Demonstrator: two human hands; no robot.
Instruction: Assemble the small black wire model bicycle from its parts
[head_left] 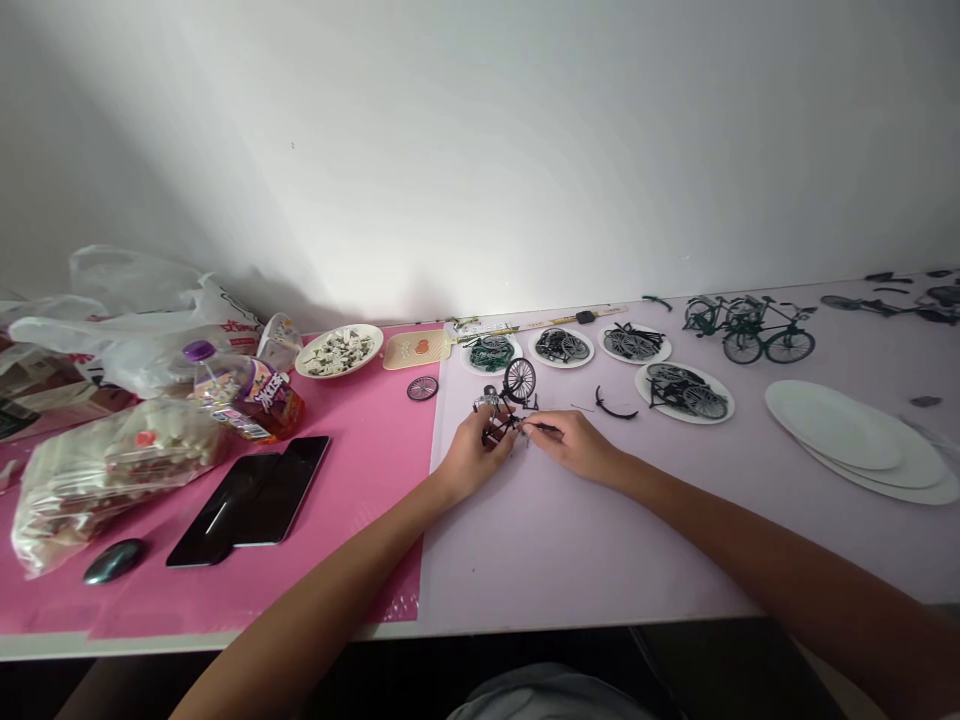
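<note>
1. Nearest, at the lower left of the frame, lie one dark oval object (115,561) and two black phones (277,495), one overlapping the other on the pink part of the surface (367,540)
2. At the centre of the frame, the fingers of my left hand (474,452) pinch the small dark bicycle frame (491,431); its one wheel (520,380) stands up beyond them
3. My right hand (581,447) has its fingers pressed together on one thin dark piece (545,427), right beside that frame; if I push it off line, it could bend or snap, and if my left pinch is too light, the frame could twist and the wheel swing aside
4. Just right of centre lies one curved black part (615,404); my right wrist could sweep it away if it swung outward
5. Left of centre, one loose wheel (422,388) lies flat; a brush of my left hand might slide it off
6. Beyond my hands I count four plates of parts: one green heap (491,351) and three dark or grey ones (684,391); thin pieces hook together there, so lifting one could drag others out
7. Upper right, green bicycles (769,333) overlap, at least two; I cannot tell the exact number
</note>
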